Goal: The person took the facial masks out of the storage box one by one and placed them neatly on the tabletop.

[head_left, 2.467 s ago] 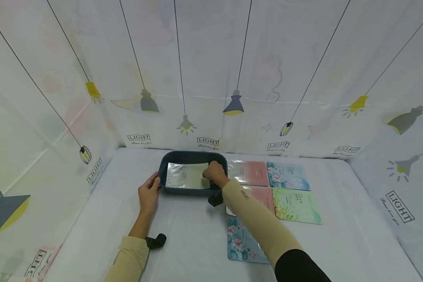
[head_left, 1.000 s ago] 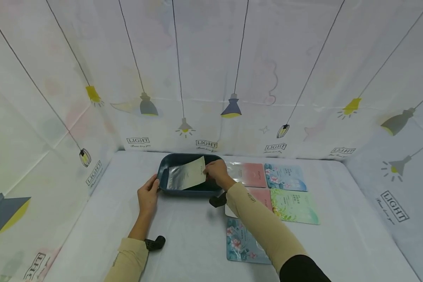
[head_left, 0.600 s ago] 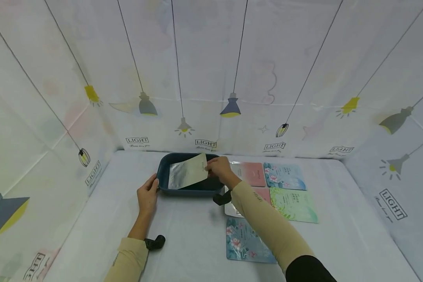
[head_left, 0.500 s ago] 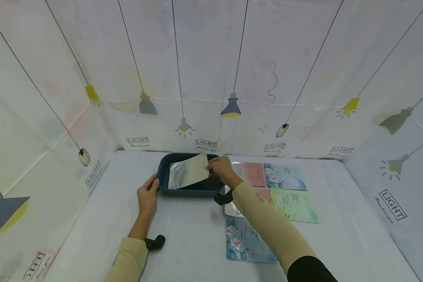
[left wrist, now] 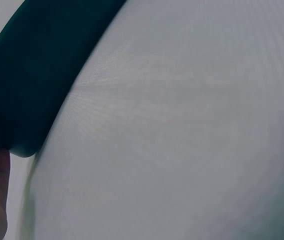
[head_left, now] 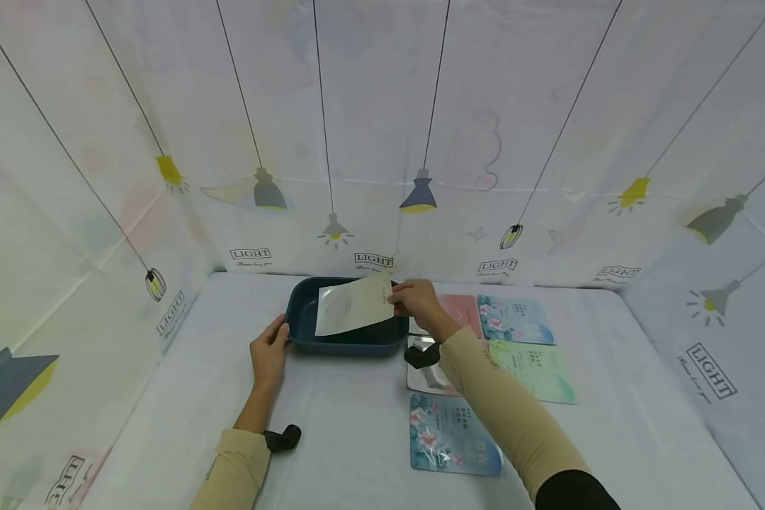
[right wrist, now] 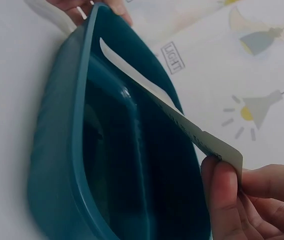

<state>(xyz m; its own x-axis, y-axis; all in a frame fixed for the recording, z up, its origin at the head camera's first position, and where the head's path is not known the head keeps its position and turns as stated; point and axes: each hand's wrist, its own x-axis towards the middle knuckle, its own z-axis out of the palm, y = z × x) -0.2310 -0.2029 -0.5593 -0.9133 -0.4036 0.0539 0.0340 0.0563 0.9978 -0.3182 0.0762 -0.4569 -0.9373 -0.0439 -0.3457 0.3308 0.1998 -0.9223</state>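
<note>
My right hand [head_left: 418, 303] pinches a pale cream sheet-mask packet [head_left: 355, 304] by its right end. The packet slants over the dark teal tray [head_left: 350, 350], its held end raised; in the right wrist view the packet [right wrist: 154, 92] shows edge-on, thumb and fingers on either face. At the tray's left end my left hand [head_left: 269, 354] grips the rim. Seen from the left wrist, the left hand's fingers [left wrist: 0, 175] touch the tray's outer wall [left wrist: 37, 70]. No other packet shows in the visible part of the tray's inside.
Right of the tray lie pink packets [head_left: 462, 312], partly behind my right arm, a blue flowered packet [head_left: 515, 319] and a green packet [head_left: 534, 368]. Another blue packet [head_left: 454, 435] lies nearer on the white table [head_left: 344, 439]. A patterned cloth wall [head_left: 370, 142] stands behind.
My right hand has lifted the cream packet's right end from the tray's floor and carried the packet up and rightward. The left hand stays at the tray's left end.
</note>
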